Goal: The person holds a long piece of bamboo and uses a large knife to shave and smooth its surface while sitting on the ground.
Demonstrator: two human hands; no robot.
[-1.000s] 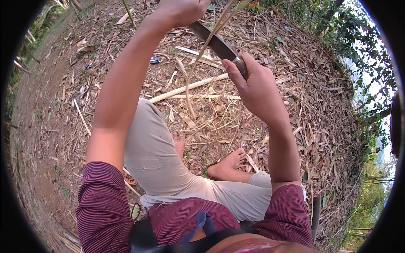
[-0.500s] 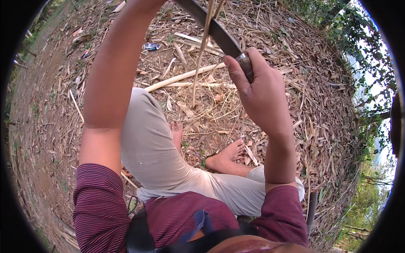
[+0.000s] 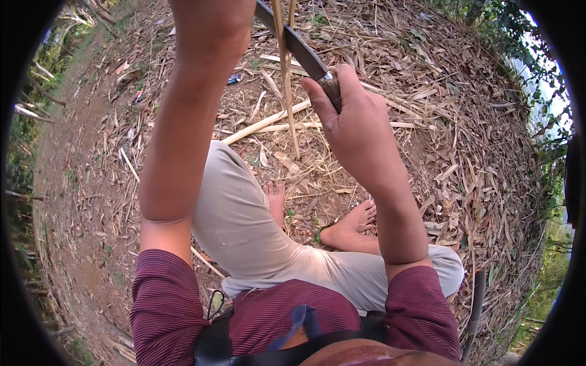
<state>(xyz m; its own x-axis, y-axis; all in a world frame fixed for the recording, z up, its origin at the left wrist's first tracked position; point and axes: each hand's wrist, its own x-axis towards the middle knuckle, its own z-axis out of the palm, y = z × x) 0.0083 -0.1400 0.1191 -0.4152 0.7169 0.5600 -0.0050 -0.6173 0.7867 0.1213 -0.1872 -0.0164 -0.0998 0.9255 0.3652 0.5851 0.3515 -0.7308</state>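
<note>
My right hand point(image 3: 360, 125) is closed round the dark handle of a long knife point(image 3: 307, 56), its thumb lying along the handle. The blade slants up and left from the hand. It meets a split bamboo strip point(image 3: 285, 67) that hangs down from the top edge, its lower tip above the straw on the ground. A second thin piece point(image 3: 292, 11) parts from the strip near the blade. My left hand point(image 3: 213, 15) reaches up beside the blade's far end at the top edge. Its fingers are cut off by the frame, so its grip is hidden.
Bamboo strips point(image 3: 262, 125) lie across dry leaves and shavings in front of my bare feet point(image 3: 354, 229). My bent left knee point(image 3: 223, 177) stands beneath the left forearm. A dark upright pole point(image 3: 477, 305) is at the right, with bushes point(image 3: 531, 67) beyond.
The knife and my right hand have shifted slightly left and down in view. The bamboo strip has moved left at its top and hangs more upright. The whole view has swung a little.
</note>
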